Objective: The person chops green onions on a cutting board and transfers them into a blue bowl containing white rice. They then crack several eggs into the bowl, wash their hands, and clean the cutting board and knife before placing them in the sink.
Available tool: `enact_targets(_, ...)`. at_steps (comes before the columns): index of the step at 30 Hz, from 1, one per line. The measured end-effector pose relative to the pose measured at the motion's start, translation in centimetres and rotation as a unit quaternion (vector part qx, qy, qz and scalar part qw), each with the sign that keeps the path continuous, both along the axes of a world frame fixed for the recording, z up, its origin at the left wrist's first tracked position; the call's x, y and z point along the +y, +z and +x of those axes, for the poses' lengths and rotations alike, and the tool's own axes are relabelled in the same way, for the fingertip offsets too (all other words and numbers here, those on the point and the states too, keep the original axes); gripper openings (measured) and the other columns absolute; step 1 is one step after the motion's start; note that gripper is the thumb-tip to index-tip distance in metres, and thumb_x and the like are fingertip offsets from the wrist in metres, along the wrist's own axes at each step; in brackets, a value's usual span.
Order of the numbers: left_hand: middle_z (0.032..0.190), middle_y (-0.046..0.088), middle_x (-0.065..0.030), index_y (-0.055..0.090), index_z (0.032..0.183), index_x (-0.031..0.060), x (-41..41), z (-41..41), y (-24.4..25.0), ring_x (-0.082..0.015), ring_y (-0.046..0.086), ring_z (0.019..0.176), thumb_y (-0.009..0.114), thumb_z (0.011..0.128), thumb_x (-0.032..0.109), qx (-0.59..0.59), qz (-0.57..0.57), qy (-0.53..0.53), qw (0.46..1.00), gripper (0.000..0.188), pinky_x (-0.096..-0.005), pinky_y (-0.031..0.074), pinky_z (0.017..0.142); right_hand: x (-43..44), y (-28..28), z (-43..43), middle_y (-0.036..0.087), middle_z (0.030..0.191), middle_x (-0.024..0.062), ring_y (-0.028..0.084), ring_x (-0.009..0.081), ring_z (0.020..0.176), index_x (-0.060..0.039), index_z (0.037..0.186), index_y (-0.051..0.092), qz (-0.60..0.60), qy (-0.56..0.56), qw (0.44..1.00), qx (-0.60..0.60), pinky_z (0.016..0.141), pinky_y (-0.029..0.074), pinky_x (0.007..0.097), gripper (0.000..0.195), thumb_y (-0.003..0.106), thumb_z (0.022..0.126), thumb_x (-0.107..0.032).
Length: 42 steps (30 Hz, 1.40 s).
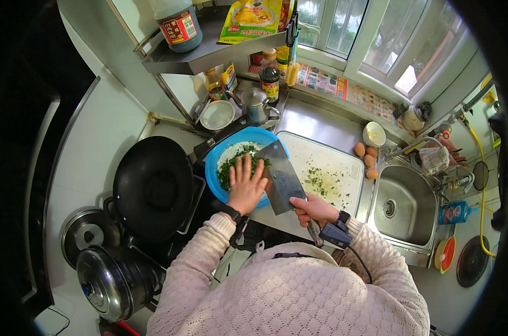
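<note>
My left hand [249, 187] is over a blue bowl [210, 161] with its fingers spread and nothing gripped. Beneath the fingers lie chopped green leaves [225, 175] on white powder that looks like flour [232, 153]; whether the palm touches them I cannot tell. My right hand [314, 210] grips the handle of a cleaver [282, 178]. Its broad blade overlaps the bowl's right side, with a few green bits on it near the rim. To the right is a white cutting board [349, 199], scattered with chopped green bits [317, 179].
A black wok [153, 189] stands at left, its handle [226, 134] reaching behind the bowl. A lidded steel pot [107, 285] is lower left. Right of the board are several brown eggs [369, 161], a small white bowl [380, 138] and a steel sink [405, 222]. A metal kettle [254, 105] stands behind.
</note>
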<state>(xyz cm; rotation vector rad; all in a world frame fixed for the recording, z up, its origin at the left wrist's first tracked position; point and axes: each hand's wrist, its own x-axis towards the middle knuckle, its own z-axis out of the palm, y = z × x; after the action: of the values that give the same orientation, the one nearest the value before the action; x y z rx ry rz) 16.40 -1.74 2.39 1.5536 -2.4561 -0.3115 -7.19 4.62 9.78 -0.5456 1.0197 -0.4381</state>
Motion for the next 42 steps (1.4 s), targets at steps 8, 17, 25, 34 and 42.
enact_targets(8,0.160,0.018,-0.0165,0.035,0.149,0.0100,-2.7,0.5,-1.6,-0.0426,0.013,0.146,0.033,0.104,0.040,-0.017,-0.005,0.073,0.997,0.054,-0.0583,0.008,0.117,1.0,0.5,-0.4,0.036,0.065,-0.0037,0.035,0.0082,0.049,-0.0118,0.096,0.042,-0.003,-0.003,1.000,0.007,0.047,0.037,0.0295,0.018,0.052,0.102,-0.026)
enact_targets(17,0.120,0.056,-0.0065,0.070,0.113,0.0190,-2.4,2.4,0.1,-0.0301,0.052,0.115,0.064,0.085,0.004,0.171,-0.117,0.068,0.976,0.032,-0.0475,0.038,0.099,0.0,1.9,-0.3,0.034,0.064,-0.0040,0.034,0.0088,0.050,-0.0135,0.089,0.039,-0.049,-0.037,0.998,0.022,0.047,0.033,0.0285,0.024,0.053,0.103,-0.027)
enact_targets(25,0.134,0.047,-0.0131,0.057,0.130,0.0069,-2.4,1.4,-0.7,-0.0340,0.043,0.127,0.055,0.093,0.005,-0.059,-0.155,0.066,0.984,0.037,-0.0476,0.034,0.107,0.1,2.8,-0.7,0.043,0.066,-0.0003,0.044,0.0130,0.051,-0.0102,0.093,0.044,-0.089,-0.005,0.994,0.056,0.049,0.040,0.0323,0.022,0.053,0.102,-0.029)
enact_targets(34,0.114,0.058,-0.0117,0.062,0.125,0.0067,-0.9,4.5,2.4,-0.0326,0.054,0.109,0.061,0.093,0.016,0.087,-0.127,0.136,0.979,0.032,-0.0462,0.042,0.092,0.7,1.6,-3.7,0.065,0.081,0.0154,0.064,0.0360,0.079,-0.0066,0.106,0.053,-0.556,0.113,0.678,0.467,0.067,0.050,0.0459,0.025,0.064,0.088,-0.019)
enact_targets(42,0.156,0.021,-0.0259,0.041,0.148,0.0140,0.7,-2.4,6.2,-0.0452,0.028,0.139,0.054,0.097,0.024,0.106,-0.069,-0.082,0.989,0.053,-0.0529,0.028,0.112,-1.3,1.4,-0.7,0.056,0.060,0.0033,0.061,0.0223,0.061,-0.0083,0.087,0.047,-0.659,0.172,0.477,0.556,0.060,0.045,0.0352,0.012,0.057,0.081,-0.008)
